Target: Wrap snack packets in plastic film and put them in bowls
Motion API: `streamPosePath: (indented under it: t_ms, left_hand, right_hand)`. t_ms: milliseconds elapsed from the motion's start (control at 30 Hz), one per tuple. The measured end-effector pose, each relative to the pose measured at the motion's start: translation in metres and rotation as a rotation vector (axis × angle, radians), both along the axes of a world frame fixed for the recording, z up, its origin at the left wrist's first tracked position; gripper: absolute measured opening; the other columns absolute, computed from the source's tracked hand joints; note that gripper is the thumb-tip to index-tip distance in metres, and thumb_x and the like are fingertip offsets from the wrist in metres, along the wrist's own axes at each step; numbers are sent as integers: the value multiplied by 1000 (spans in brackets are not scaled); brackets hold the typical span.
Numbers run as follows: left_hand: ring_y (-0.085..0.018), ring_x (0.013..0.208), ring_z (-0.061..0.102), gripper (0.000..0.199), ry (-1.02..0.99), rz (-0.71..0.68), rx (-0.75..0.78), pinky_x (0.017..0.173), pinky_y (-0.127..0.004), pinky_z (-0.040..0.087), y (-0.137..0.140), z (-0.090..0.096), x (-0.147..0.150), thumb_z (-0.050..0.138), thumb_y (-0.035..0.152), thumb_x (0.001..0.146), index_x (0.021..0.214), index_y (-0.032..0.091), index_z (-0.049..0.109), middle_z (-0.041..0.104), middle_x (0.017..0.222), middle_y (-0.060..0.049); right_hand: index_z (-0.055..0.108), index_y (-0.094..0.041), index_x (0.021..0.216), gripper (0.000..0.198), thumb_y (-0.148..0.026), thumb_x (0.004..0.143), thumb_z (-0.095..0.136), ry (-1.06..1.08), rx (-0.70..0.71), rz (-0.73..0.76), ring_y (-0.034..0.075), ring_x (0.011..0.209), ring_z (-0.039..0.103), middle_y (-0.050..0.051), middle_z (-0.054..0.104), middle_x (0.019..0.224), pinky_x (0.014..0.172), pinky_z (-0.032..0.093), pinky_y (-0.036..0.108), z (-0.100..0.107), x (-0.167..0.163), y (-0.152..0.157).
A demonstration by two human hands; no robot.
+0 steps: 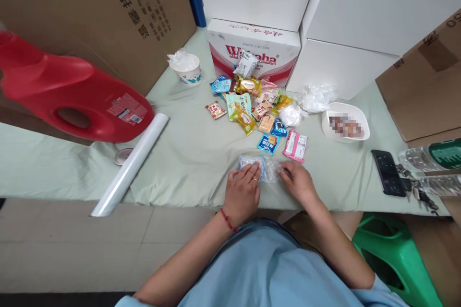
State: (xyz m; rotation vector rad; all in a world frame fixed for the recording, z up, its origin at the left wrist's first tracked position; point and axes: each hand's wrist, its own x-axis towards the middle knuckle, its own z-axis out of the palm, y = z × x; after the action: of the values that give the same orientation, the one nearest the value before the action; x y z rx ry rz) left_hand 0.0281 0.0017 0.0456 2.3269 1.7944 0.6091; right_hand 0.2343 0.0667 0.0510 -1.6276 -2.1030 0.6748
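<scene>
Near the table's front edge, my left hand [242,189] lies with its fingers flat over a small blue-and-white packet [248,159], pressing it to the cloth. Clear crinkled plastic wrap [271,171] spreads out from the packet's right side. My right hand [298,181] pinches the far right edge of this wrap between thumb and fingers. Just beyond lie a pink-and-white packet [296,145] and a blue snack packet [268,144]. Farther back is a heap of mixed wrapped snacks, with a yellow-wrapped one [245,121] at its front.
A white and red carton [254,33] stands behind the heap. To the right are crumpled clear plastic [317,97], a white tub [364,122], a phone [388,172] and keys. A paper cup [189,72], red jug [90,76] and white roll [133,163] are left.
</scene>
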Motion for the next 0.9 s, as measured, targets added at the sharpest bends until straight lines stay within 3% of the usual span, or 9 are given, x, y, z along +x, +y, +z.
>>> streamPosePath:
  t_ms: [67,133,300,467,567,667,733,833,900]
  left_hand:
    - [-28,131,58,51,2,-16,6,100,-48,43,-1,-1,-1,56,11,87,137,19,63,61,149,-9]
    - [-29,131,58,47,5,-32,15,101,-49,44,-1,-3,-2,54,10,88,133,18,66,64,145,-12]
    - [-34,114,66,29,-55,-54,30,98,-54,51,-4,-13,-12,53,13,91,112,12,73,76,111,-19]
    - [-31,126,62,44,-304,-136,58,104,-51,55,-17,-11,-37,48,8,86,127,14,64,71,123,-17]
    - [-31,133,58,48,-389,-172,133,111,-56,51,-31,-2,-53,50,8,83,128,19,61,68,128,-15]
    - [-33,143,49,46,-440,-100,237,114,-59,47,-43,6,-67,54,7,84,127,21,60,66,135,-14]
    - [-32,142,51,41,-444,-6,276,111,-57,50,-48,9,-75,56,6,86,122,23,62,68,131,-12]
    - [-29,129,61,28,-410,129,295,104,-54,54,-50,6,-82,56,7,88,108,25,66,74,117,-8]
    - [-28,123,64,21,-391,190,293,101,-52,56,-47,2,-84,56,9,90,99,24,67,75,111,-7]
  right_hand:
    - [69,-22,97,21,-34,100,52,84,-36,46,22,82,65,6,72,91,78,51,33,11,-17,2]
    - [67,-22,99,19,-31,101,50,153,5,140,21,85,66,5,72,93,79,50,31,24,-41,4]
    - [65,-20,95,19,-19,101,47,-22,49,431,21,93,61,7,67,95,83,47,31,36,-100,9]
    - [64,-20,103,18,-18,103,46,-37,77,479,21,93,57,7,63,99,85,46,31,27,-126,1]
    - [64,-18,106,21,-15,103,44,-88,104,528,22,95,55,9,62,101,88,45,34,25,-134,-6]
    - [65,-16,104,19,-13,101,46,-219,127,548,26,99,53,12,62,102,92,46,39,21,-137,-9]
    - [65,-16,105,14,-25,101,55,-288,142,499,28,103,51,13,61,105,93,46,42,18,-135,-10]
    - [64,-16,115,41,-48,91,72,-325,151,440,31,108,50,15,59,114,91,49,44,17,-129,-15]
    - [62,-17,120,48,-48,87,77,-347,144,431,31,108,50,14,58,116,89,50,44,18,-127,-17]
